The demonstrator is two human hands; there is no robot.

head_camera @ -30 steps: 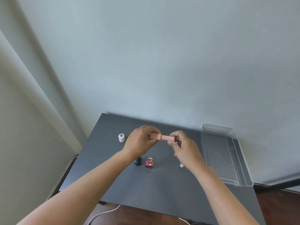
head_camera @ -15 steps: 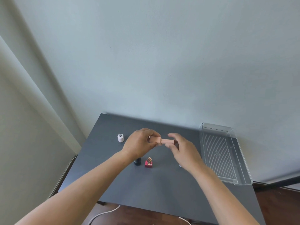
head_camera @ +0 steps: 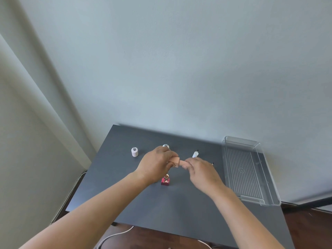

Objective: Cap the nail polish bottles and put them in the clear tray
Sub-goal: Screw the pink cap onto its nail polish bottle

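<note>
Left hand grips the pink nail polish bottle above the worktop. Right hand pinches its cap against the bottle. Clear tray at 3 o'clock, apart. Red bottle uncapped at 6 o'clock.

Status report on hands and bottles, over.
Left hand and right hand grip pink bottle above table. Tray holds no bottles. Red bottle stands under hands.

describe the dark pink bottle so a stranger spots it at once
On the dark grey table, below where the left hand and right hand meet, stands a small bottle. It alone is square and magenta with a gold neck, unlike the round white bottle far left.
</note>
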